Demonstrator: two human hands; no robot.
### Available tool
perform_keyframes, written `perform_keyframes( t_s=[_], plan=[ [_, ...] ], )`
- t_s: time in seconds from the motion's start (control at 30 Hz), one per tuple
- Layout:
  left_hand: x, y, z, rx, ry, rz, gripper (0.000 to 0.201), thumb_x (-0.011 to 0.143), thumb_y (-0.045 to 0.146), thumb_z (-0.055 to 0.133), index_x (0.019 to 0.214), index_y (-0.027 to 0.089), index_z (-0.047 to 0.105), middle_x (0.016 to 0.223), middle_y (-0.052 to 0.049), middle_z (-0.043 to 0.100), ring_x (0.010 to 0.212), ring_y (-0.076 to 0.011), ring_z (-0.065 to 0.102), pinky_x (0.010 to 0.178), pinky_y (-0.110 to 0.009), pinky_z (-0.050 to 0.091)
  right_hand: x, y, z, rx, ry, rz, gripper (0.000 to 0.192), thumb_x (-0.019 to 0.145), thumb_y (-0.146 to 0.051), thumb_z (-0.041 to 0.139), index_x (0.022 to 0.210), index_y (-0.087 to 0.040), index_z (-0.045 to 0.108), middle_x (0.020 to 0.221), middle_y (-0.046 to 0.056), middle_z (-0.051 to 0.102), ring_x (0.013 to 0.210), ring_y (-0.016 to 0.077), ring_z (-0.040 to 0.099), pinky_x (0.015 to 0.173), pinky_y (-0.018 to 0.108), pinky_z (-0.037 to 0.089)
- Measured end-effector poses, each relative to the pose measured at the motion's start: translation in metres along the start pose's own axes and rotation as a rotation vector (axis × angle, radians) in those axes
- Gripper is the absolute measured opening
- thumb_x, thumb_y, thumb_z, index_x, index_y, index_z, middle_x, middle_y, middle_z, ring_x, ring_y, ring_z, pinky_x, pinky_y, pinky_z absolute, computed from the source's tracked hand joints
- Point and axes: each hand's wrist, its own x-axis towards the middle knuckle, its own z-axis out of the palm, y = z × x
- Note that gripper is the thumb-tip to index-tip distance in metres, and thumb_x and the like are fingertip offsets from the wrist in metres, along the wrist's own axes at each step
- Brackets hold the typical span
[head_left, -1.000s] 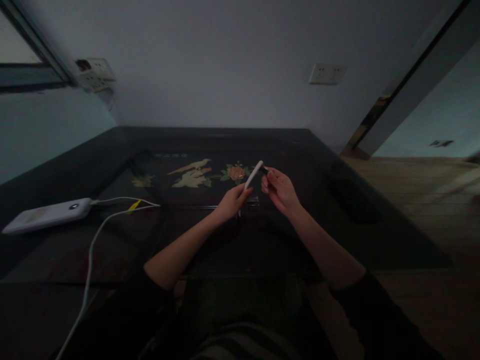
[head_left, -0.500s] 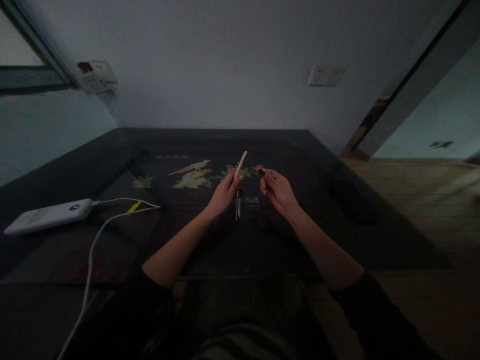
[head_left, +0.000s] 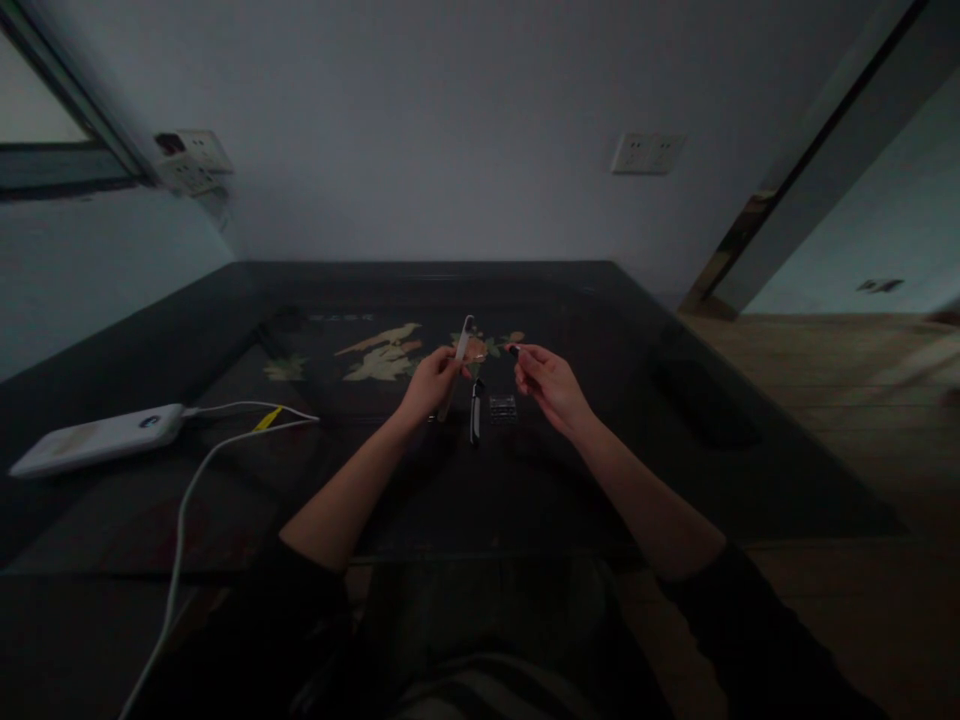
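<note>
My left hand grips a slim white stick-shaped object that points up and away over the dark table. My right hand pinches a small dark piece between thumb and fingertips, a short gap to the right of the white object. On the table between the hands lies a narrow black-and-silver object, and beside it a small clear ribbed item.
A white power bank with white cables and a yellow tag lies at the left. The tabletop has a bird-and-flower inlay. Wall sockets sit behind. Wooden floor and a doorway are at the right.
My left hand has drawn left and nearer with the white object, which now stands more upright. It has come apart from the dark piece in my right hand. The black-and-silver object is now uncovered.
</note>
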Motion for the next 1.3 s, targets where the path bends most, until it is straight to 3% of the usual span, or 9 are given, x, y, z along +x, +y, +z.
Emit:
perform_keyframes(
  t_s=[0.1,0.27,0.37,0.53,0.73,1.0,1.3],
  plan=[
    [0.001,0.000,-0.004,0.041,-0.064,-0.058,0.024,0.086,0.030,0.046,0.092,0.013,0.063,0.078,-0.004,0.069,0.063,-0.0135,0.055,0.060,-0.024,0.039,0.000,0.000,0.000,-0.013,0.003,0.009,0.044,0.065,-0.049,0.080,0.091,-0.016,0.065,0.058,-0.006,0.052,0.050,0.0065,0.043,0.046,0.022,0.032],
    [0.002,-0.007,-0.007,0.293,-0.109,-0.087,0.022,0.084,0.031,0.052,0.080,0.014,0.067,0.071,-0.003,0.066,0.066,-0.0155,0.059,0.063,-0.025,0.040,0.000,0.001,0.000,-0.019,0.006,0.033,0.045,0.064,-0.049,0.081,0.091,-0.016,0.065,0.056,-0.006,0.053,0.049,0.0069,0.044,0.047,0.023,0.033],
    [0.001,-0.013,-0.005,0.373,-0.098,-0.127,0.021,0.085,0.031,0.054,0.089,0.015,0.066,0.069,-0.002,0.065,0.059,-0.0147,0.058,0.060,-0.025,0.039,0.001,0.002,0.000,-0.017,0.009,0.047,0.046,0.063,-0.049,0.081,0.090,-0.015,0.065,0.055,-0.006,0.054,0.048,0.0067,0.043,0.046,0.023,0.032],
    [-0.002,-0.015,-0.003,0.433,-0.078,-0.079,0.027,0.084,0.028,0.058,0.108,0.016,0.060,0.078,-0.004,0.067,0.068,-0.0160,0.061,0.061,-0.023,0.039,0.001,0.002,0.000,-0.039,-0.005,0.063,0.048,0.062,-0.050,0.081,0.091,-0.015,0.065,0.055,-0.006,0.054,0.047,0.0065,0.044,0.046,0.023,0.031],
    [-0.005,-0.008,-0.002,0.479,-0.115,-0.057,0.023,0.088,0.030,0.054,0.107,0.020,0.062,0.075,-0.004,0.066,0.067,-0.0166,0.061,0.061,-0.024,0.039,0.000,0.002,0.001,-0.057,-0.013,0.075,0.045,0.063,-0.048,0.080,0.091,-0.016,0.066,0.056,-0.006,0.054,0.047,0.0066,0.044,0.047,0.023,0.032],
    [-0.004,-0.015,0.000,0.546,-0.144,-0.006,0.022,0.087,0.022,0.050,0.102,0.021,0.066,0.075,-0.004,0.066,0.067,-0.0167,0.060,0.063,-0.024,0.039,-0.001,0.003,0.001,-0.091,-0.025,0.073,0.045,0.065,-0.050,0.079,0.092,-0.015,0.066,0.056,-0.005,0.054,0.046,0.0067,0.045,0.046,0.023,0.030],
    [-0.005,-0.007,0.001,0.494,-0.143,-0.002,0.020,0.087,0.025,0.051,0.095,0.018,0.068,0.080,-0.007,0.069,0.073,-0.0189,0.061,0.065,-0.026,0.040,0.000,0.003,0.001,-0.097,-0.019,0.080,0.046,0.063,-0.051,0.079,0.089,-0.016,0.066,0.055,-0.006,0.054,0.046,0.0066,0.045,0.046,0.023,0.031]
  ],
)
